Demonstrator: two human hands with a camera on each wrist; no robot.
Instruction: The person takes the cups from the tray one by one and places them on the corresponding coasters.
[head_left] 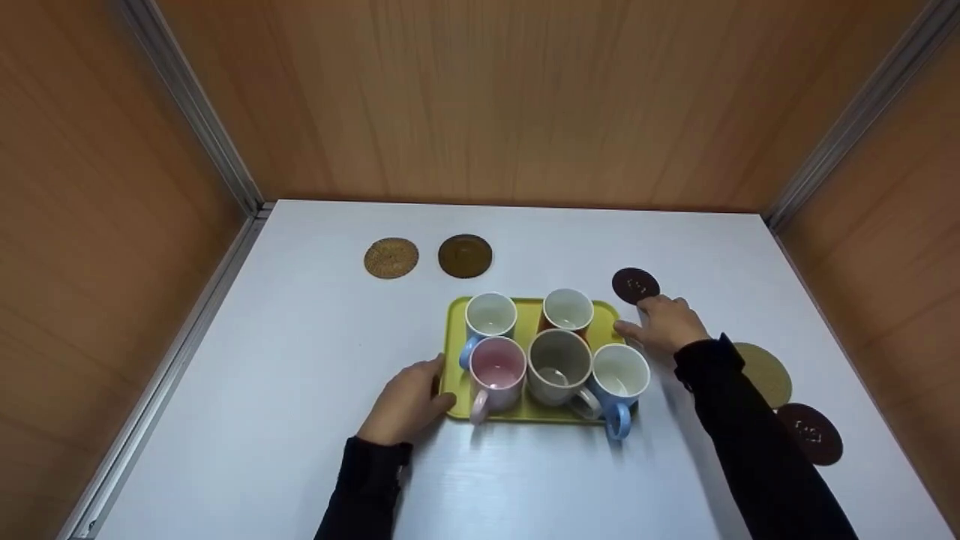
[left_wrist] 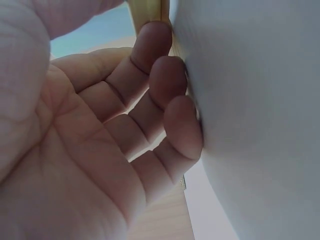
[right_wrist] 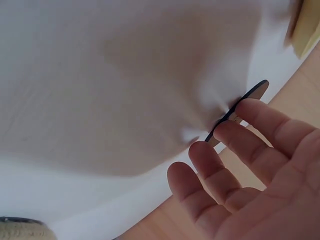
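Note:
A yellow tray carries several mugs. A pink mug, a larger pale mug and a blue-handled mug form the front row. Behind them stand a light-blue mug and a reddish-brown mug, both white inside. My left hand grips the tray's left edge, thumb at the rim; in the left wrist view its curved fingers rest low by the table. Beyond the tray's right side, my right hand touches a dark coaster with its fingertips, thumb apart near the tray.
A woven tan coaster and a brown one lie at the back left. On the right, a greenish-tan coaster and a dark coaster sit partly behind my sleeve. Wooden panels enclose the white table at the back and sides.

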